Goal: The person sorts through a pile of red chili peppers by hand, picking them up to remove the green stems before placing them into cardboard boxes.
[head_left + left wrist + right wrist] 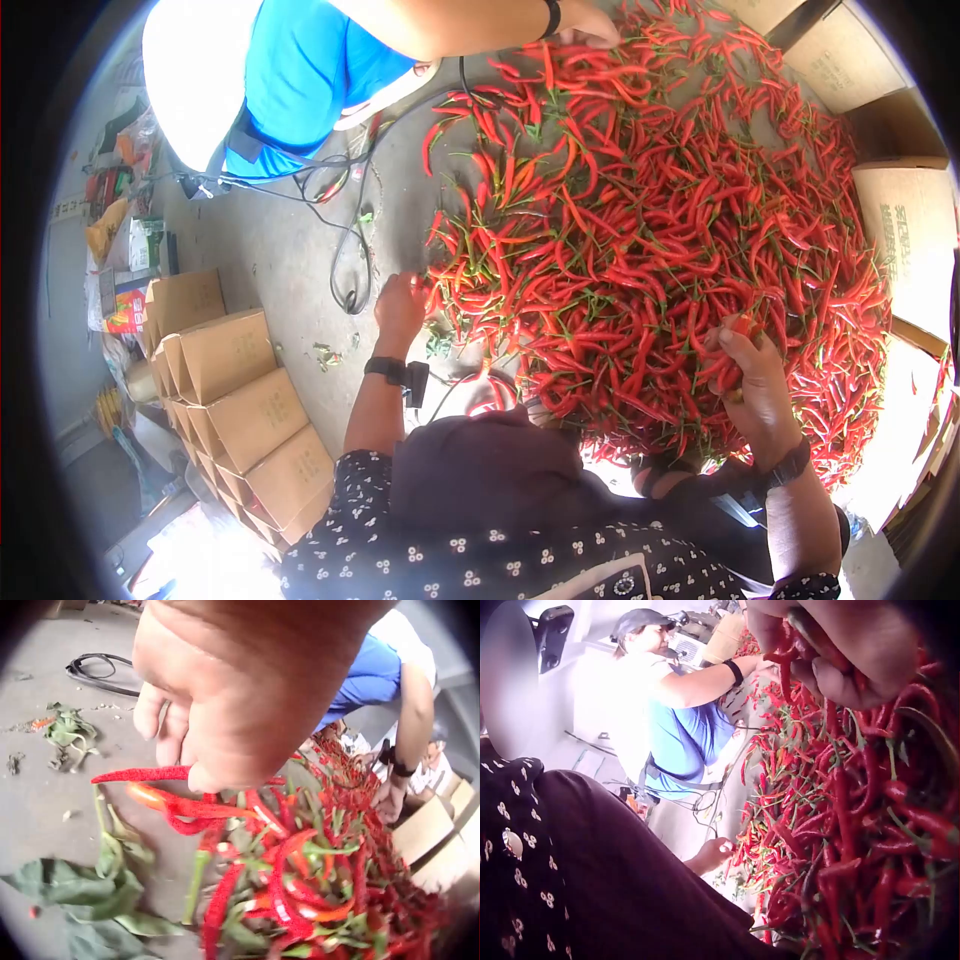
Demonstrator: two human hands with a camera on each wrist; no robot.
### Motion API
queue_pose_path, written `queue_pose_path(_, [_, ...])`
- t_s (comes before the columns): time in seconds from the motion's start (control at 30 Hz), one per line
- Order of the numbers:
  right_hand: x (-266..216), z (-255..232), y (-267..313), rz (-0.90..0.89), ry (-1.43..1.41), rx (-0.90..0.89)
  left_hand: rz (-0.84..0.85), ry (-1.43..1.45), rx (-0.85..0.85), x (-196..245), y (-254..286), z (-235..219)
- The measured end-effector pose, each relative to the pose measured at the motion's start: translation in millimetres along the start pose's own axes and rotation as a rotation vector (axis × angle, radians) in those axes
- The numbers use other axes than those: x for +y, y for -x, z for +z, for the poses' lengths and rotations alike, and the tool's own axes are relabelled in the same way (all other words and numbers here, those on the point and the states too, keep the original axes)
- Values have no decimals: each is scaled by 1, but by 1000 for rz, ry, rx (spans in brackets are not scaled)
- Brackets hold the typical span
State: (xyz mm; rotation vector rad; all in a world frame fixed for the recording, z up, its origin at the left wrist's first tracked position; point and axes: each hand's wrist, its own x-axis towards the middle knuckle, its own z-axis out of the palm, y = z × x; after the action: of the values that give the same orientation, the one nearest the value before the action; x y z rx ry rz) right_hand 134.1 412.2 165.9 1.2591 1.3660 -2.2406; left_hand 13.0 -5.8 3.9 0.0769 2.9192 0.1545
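Observation:
A broad heap of red chili peppers (640, 240) with green stems covers the floor before me. At its left edge, my left hand (402, 308) pinches a red chili pepper (139, 775), thumb and fingertips meeting near one end of it. More chilies and a wilted green leaf (82, 889) lie right below that hand. Over the near right part of the heap, my right hand (757, 385) grips a few red chilies (799, 646). Its fingers curl round them in the right wrist view, hiding part of the bunch.
Across the heap another person in blue trousers (290, 85) crouches, one hand (590, 25) at the chilies. A black cable (365, 240) loops over the floor. Cardboard boxes (245, 400) are stacked at the left; more cartons (905, 235) line the right side.

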Motion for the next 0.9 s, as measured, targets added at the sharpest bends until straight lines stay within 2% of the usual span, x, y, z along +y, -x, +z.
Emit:
queue_pose_path(0.03, [-1,0,-1,1,10,-8,0,0,3,1,-2,-2])
queue_pose_path(0.1, [-1,0,-1,3,-9,-6,-67,458,-119,9,-4,-9])
queue_pose_path(0.13, [0,0,-1,8,-25,-2,-68,455,-122,11,-5,-5])
queue_pose_path(0.2, [1,1,0,15,-33,1,-18,758,-132,17,-11,6])
queue_pose_path(0.23, [2,1,0,20,-38,6,-17,759,-133,30,-14,5])
queue_pose_path(0.3, [3,1,-1,21,-32,2,125,582,-13,61,-16,3])
queue_pose_path(0.37, [3,-1,-1,20,-25,-5,237,348,-38,99,-7,-11])
queue_pose_path(0.4, [3,-2,-1,18,-32,-28,237,347,-37,115,1,-14])
queue_pose_path(0.47, [3,-3,-2,13,-40,-53,445,200,-209,139,16,-17])
queue_pose_path(0.5, [3,-3,-1,13,-35,-39,445,199,-208,145,21,-14])
queue_pose_path(0.57, [4,-3,-1,14,-30,-22,589,160,-251,155,28,-11])
queue_pose_path(0.63, [4,-4,-1,24,-40,-47,525,185,-258,166,27,-22])
queue_pose_path(0.7, [4,-4,0,19,-37,-43,361,94,-278,173,18,-28])
queue_pose_path(0.8, [3,-4,0,14,-38,-40,440,189,-225,167,8,-17])
queue_pose_path(0.9, [-3,-2,4,24,-45,-40,454,134,-235,163,6,-13])
